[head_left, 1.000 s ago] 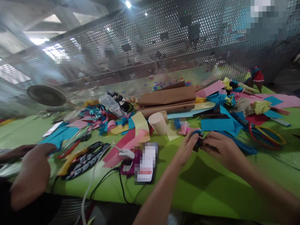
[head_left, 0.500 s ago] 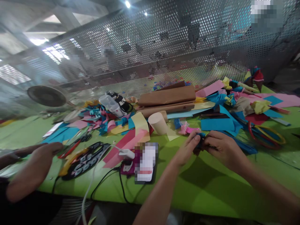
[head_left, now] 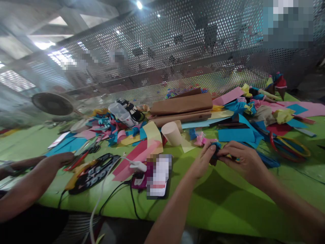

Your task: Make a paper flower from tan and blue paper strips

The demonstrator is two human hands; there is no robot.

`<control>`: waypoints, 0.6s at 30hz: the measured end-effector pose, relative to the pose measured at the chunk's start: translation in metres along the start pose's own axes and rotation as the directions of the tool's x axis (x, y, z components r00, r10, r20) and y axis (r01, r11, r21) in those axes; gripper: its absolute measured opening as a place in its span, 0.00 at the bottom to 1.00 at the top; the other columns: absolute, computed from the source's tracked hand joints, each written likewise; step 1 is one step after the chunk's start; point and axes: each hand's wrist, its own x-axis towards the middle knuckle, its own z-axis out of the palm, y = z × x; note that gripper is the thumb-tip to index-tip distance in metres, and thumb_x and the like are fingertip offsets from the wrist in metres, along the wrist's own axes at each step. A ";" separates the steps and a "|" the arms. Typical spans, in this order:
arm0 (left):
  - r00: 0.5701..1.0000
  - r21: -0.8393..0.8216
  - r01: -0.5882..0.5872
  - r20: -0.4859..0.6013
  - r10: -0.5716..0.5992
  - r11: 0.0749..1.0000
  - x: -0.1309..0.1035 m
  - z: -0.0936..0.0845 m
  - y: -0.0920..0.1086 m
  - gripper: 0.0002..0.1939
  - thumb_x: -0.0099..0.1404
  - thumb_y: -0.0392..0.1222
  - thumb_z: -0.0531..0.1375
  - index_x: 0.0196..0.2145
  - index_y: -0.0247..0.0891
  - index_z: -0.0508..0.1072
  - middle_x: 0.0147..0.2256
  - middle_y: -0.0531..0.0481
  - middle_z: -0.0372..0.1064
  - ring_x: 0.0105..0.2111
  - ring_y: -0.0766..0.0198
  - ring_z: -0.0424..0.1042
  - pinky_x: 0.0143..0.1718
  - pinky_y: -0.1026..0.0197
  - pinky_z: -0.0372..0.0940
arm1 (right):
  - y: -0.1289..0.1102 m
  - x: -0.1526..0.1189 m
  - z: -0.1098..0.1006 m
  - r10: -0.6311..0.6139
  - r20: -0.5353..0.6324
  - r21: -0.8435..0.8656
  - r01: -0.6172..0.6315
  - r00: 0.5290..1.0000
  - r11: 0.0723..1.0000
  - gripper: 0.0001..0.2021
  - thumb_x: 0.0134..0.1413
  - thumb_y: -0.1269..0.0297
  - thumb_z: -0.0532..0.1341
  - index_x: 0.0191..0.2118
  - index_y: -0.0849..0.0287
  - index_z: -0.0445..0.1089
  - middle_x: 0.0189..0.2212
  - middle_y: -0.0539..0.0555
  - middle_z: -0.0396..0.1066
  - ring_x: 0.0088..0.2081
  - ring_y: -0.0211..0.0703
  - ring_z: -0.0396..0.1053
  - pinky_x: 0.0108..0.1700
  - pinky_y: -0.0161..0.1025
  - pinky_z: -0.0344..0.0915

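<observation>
My left hand (head_left: 203,161) is closed around a small piece of blue crumpled paper (head_left: 216,146), its thumb pressed on the near side. From the other side, the fingertips of my right hand (head_left: 240,156) pinch the same paper. A dark brown bit shows under it between the hands, partly hidden by fingers. Just behind the hands lie a pink crumpled scrap (head_left: 201,139) and a flat blue paper sheet (head_left: 236,135). To the left of my left hand is a phone (head_left: 160,176) with a blurred screen.
A co-worker's arm (head_left: 38,179) reaches in at left near scissors (head_left: 92,149). Also on the green table (head_left: 228,210) are a power strip (head_left: 91,174), a white cable (head_left: 99,200), a paper roll (head_left: 171,134), brown paper (head_left: 181,104) and tape rings (head_left: 289,147). Perforated metal (head_left: 162,47) stands behind.
More of the blue paper shows above my left thumb, and my right fingers have shifted slightly on it. The co-worker's hand at left has moved a little to the right.
</observation>
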 end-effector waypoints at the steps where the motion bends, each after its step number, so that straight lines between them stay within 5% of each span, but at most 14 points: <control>1: 1.000 -0.001 0.009 -0.005 -0.009 1.000 0.000 0.000 0.000 0.26 0.69 0.63 0.54 0.53 0.41 0.67 0.32 0.53 0.61 0.28 0.67 0.60 0.31 0.65 0.60 | 0.000 0.000 0.001 0.003 0.007 -0.008 -0.002 1.000 1.000 0.05 0.63 0.68 0.62 0.40 0.54 0.76 0.36 0.53 0.75 0.38 0.44 0.73 0.40 0.39 0.69; 10: 1.000 0.048 0.009 0.010 -0.009 0.999 -0.002 0.001 0.003 0.27 0.69 0.65 0.53 0.52 0.41 0.67 0.39 0.49 0.63 0.36 0.64 0.62 0.36 0.64 0.63 | -0.001 0.002 0.004 0.036 0.074 -0.012 -0.035 0.997 0.999 0.07 0.62 0.69 0.63 0.33 0.55 0.77 0.34 0.53 0.73 0.37 0.43 0.73 0.38 0.37 0.69; 18: 0.999 0.027 0.000 0.039 -0.001 1.000 -0.003 -0.003 0.004 0.29 0.69 0.69 0.49 0.50 0.40 0.66 0.34 0.51 0.61 0.30 0.66 0.61 0.31 0.63 0.62 | 0.001 0.007 -0.002 -0.016 0.098 0.043 0.012 0.995 0.999 0.09 0.64 0.67 0.61 0.34 0.52 0.80 0.36 0.53 0.74 0.39 0.42 0.74 0.40 0.36 0.70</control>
